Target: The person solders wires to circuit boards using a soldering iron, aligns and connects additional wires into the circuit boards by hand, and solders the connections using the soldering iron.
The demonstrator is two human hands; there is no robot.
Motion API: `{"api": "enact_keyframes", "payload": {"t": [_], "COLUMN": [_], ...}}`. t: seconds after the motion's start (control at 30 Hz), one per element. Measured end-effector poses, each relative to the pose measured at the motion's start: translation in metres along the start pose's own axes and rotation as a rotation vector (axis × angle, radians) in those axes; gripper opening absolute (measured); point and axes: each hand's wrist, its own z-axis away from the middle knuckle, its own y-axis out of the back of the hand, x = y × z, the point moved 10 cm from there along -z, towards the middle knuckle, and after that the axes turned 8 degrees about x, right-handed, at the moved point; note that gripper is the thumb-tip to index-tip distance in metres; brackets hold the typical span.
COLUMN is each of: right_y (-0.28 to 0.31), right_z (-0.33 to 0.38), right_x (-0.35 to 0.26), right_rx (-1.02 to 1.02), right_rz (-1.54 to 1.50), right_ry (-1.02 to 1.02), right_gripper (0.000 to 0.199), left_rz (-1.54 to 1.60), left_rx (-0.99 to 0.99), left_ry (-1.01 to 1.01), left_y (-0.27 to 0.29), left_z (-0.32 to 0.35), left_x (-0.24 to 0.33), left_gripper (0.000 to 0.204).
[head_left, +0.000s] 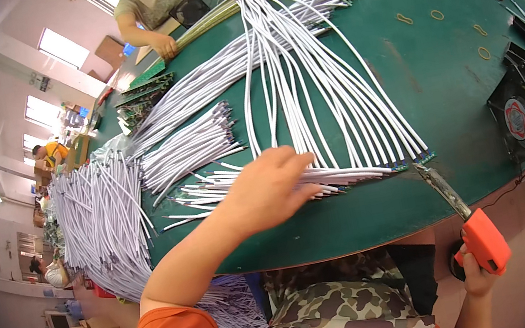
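My left hand reaches across a pile of white cables, its thumb and forefinger closed around a white cable that runs right to a row of small green circuit boards. My right hand grips a red-handled soldering gun. Its metal tip points up-left and comes close to the rightmost board. From these boards, long white cables fan away toward the far side. Short cut cables lie in a bundle left of my left hand.
A large heap of white cables hangs over the left table edge. A black fan stands at the right, near rubber bands on the green table. Across the table sits a person; circuit boards are stacked nearby.
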Motion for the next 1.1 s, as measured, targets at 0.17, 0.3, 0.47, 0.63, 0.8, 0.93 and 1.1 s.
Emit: {"api": "enact_keyframes", "payload": {"t": [0.17,0.3,0.47,0.63,0.8,0.93,1.1], "right_y": [-0.010,-0.019,-0.017,-0.018,-0.010,-0.020,-0.017], "right_z": [-0.008,-0.008,-0.004,-0.006,-0.009,-0.006,-0.013], "right_x": [-0.009,-0.008,-0.007,-0.017,-0.019,-0.031,-0.037], "right_rx": [-0.049,-0.084,-0.066,-0.058,-0.034,-0.143,-0.068], "right_rz": [0.010,-0.013,-0.009,-0.022,-0.004,0.017,0.012], "right_ry": [0.077,-0.040,-0.086,0.002,0.007,0.120,0.070], "right_gripper": [0.025,0.028,0.032,0.029,0.026,0.022,0.017], "left_rz": [-0.084,-0.202,-0.358,-0.326,-0.056,0.039,0.360], "left_rx": [0.179,0.156,0.102,0.156,0.323,0.164,0.101], "left_ry": [0.380,0.393,0.225,0.162,0.157,-0.217,-0.208], "left_y": [0.055,0.054,0.041,0.052,0.088,0.054,0.008], "left_z": [0.050,0.064,0.062,0.061,0.017,-0.022,-0.051], "left_x": [-0.124,-0.172,-0.165,-0.163,-0.122,-0.034,0.004], "left_gripper": [0.022,0.016,0.010,0.011,0.015,0.034,0.036]}}
